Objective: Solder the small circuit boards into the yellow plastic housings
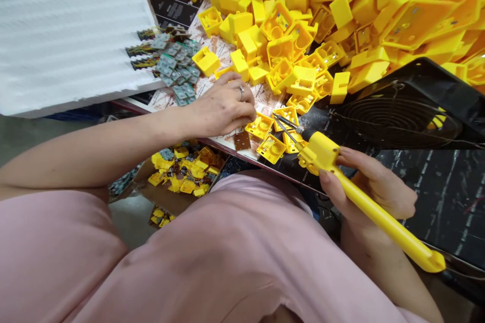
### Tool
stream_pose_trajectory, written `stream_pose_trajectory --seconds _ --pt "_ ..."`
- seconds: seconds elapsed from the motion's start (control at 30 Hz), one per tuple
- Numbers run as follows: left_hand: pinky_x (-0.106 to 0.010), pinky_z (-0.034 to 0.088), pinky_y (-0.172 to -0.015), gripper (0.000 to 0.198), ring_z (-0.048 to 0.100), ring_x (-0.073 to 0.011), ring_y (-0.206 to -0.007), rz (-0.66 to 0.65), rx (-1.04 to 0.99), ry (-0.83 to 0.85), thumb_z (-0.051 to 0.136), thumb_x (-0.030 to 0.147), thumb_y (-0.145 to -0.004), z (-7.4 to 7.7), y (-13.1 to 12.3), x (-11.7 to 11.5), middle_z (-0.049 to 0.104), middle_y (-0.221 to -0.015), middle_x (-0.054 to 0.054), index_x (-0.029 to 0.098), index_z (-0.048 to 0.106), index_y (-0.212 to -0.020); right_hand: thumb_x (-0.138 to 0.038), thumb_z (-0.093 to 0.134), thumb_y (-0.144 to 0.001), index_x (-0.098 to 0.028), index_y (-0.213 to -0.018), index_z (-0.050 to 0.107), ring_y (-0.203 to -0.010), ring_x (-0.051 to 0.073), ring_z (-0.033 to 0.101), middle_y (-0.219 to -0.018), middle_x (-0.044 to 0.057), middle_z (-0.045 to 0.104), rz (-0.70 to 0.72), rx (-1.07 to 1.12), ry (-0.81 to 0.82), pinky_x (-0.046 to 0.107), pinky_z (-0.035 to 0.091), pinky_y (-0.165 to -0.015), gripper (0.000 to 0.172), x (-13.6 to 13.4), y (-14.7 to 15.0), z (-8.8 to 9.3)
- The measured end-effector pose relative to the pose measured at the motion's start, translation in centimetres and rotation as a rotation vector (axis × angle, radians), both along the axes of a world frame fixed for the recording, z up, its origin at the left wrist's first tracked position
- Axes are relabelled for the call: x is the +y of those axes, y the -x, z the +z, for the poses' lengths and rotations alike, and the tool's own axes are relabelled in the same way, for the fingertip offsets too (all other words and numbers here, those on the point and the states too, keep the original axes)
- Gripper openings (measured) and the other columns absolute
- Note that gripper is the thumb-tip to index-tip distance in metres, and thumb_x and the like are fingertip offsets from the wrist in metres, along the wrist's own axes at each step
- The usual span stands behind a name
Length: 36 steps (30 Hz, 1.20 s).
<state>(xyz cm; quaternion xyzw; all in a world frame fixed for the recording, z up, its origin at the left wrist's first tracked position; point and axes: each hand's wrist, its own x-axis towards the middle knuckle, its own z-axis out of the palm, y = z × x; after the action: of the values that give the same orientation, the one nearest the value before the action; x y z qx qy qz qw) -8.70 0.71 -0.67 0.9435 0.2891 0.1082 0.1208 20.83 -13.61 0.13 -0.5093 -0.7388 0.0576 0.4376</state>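
Note:
My right hand [373, 189] is closed round a yellow soldering iron [364, 202], its metal tip [286, 123] pointing left at small open yellow plastic housings [271, 147] on the table edge. My left hand [223, 106], a ring on one finger, lies palm down with fingers curled beside one yellow housing [259, 126]; its fingertips touch it. A small brown circuit board [241, 140] lies just below that hand.
A large heap of yellow plastic housings [341, 5] fills the back right. Small grey-green circuit boards [176, 68] lie piled beside a white foam sheet [64, 25]. A black fan [397, 121] stands at right. A cardboard box of yellow parts [182, 171] sits below the table.

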Motion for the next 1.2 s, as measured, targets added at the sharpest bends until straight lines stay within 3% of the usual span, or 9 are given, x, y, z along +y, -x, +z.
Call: stream_pose_trajectory --seconds 0.17,0.4,0.57,0.67,0.8,1.0,1.1,1.2 --pt "-0.063 0.036 -0.115 0.028 0.067 -0.0266 -0.097 0.058 -0.038 0.032 0.052 0.032 -0.099 -0.1 -0.2 -0.2 0.074 -0.086 -0.004 0.025 0.077 -0.09 -0.025 0.084 -0.089 -0.036 -0.142 0.065 -0.075 0.019 0.077 -0.099 -0.002 0.081 0.023 -0.045 -0.027 0.03 0.065 -0.063 0.058 0.2 -0.1 0.1" --pt "-0.057 0.036 -0.112 0.025 0.065 -0.0258 -0.1 0.086 0.053 0.084 0.053 0.028 -0.093 0.4 -0.4 -1.3 0.073 -0.092 -0.005 0.021 0.076 -0.087 -0.026 0.084 -0.088 -0.029 -0.139 0.066 -0.075 0.019 0.078 -0.098 0.001 0.081 0.103 -0.044 -0.05 0.03 0.066 -0.064 0.055 0.5 -0.7 -0.2" --pt "-0.046 0.04 -0.099 0.021 0.061 -0.0231 -0.091 0.158 0.152 0.112 0.058 0.029 -0.086 1.1 -1.1 -1.3 0.071 -0.087 -0.004 0.021 0.077 -0.083 -0.021 0.083 -0.089 -0.018 -0.108 0.065 -0.066 0.013 0.075 -0.081 0.001 0.078 0.33 -0.133 -0.088 0.019 0.061 -0.057 0.026 2.0 0.4 1.3" --pt "-0.039 0.039 -0.09 0.019 0.06 -0.022 -0.087 0.163 0.228 0.147 0.058 0.027 -0.082 1.5 -1.7 -0.9 0.069 -0.081 -0.004 0.021 0.076 -0.081 -0.019 0.084 -0.088 -0.018 -0.094 0.062 -0.062 0.011 0.073 -0.073 0.0 0.074 0.369 -0.142 -0.116 0.016 0.058 -0.054 0.023 2.9 0.9 1.7" --pt "-0.038 0.037 -0.088 0.018 0.061 -0.0224 -0.088 0.175 0.311 0.143 0.058 0.027 -0.081 1.9 -2.2 -0.7 0.069 -0.081 -0.003 0.02 0.075 -0.079 -0.017 0.086 -0.086 -0.018 -0.092 0.062 -0.063 0.012 0.073 -0.074 0.001 0.074 0.428 -0.134 -0.111 0.017 0.059 -0.056 0.024 3.2 1.2 1.8" --pt "-0.038 0.036 -0.09 0.016 0.062 -0.0232 -0.093 0.178 0.334 0.15 0.061 0.025 -0.081 2.1 -2.6 -0.7 0.07 -0.083 -0.004 0.019 0.074 -0.076 -0.012 0.08 -0.089 -0.019 -0.094 0.064 -0.07 0.014 0.074 -0.082 0.004 0.076 0.489 -0.201 0.02 0.024 0.063 -0.066 0.018 2.8 1.2 3.3" --pt "-0.037 0.037 -0.088 0.016 0.061 -0.0232 -0.092 0.167 0.327 0.164 0.061 0.025 -0.081 2.1 -2.6 -0.6 0.071 -0.084 -0.005 0.018 0.074 -0.075 -0.026 0.071 -0.1 -0.02 -0.095 0.066 -0.071 0.013 0.074 -0.082 0.004 0.076 0.401 -0.184 0.024 0.024 0.063 -0.068 0.01 2.5 0.1 3.2" --pt "-0.038 0.037 -0.085 0.017 0.061 -0.0235 -0.09 0.166 0.308 0.161 0.061 0.026 -0.082 2.1 -2.6 -0.4 0.072 -0.084 -0.006 0.018 0.074 -0.074 -0.04 0.063 -0.104 -0.022 -0.093 0.067 -0.065 0.015 0.073 -0.082 0.004 0.076 0.267 -0.212 0.017 0.023 0.058 -0.053 0.021 2.1 -1.6 2.0"
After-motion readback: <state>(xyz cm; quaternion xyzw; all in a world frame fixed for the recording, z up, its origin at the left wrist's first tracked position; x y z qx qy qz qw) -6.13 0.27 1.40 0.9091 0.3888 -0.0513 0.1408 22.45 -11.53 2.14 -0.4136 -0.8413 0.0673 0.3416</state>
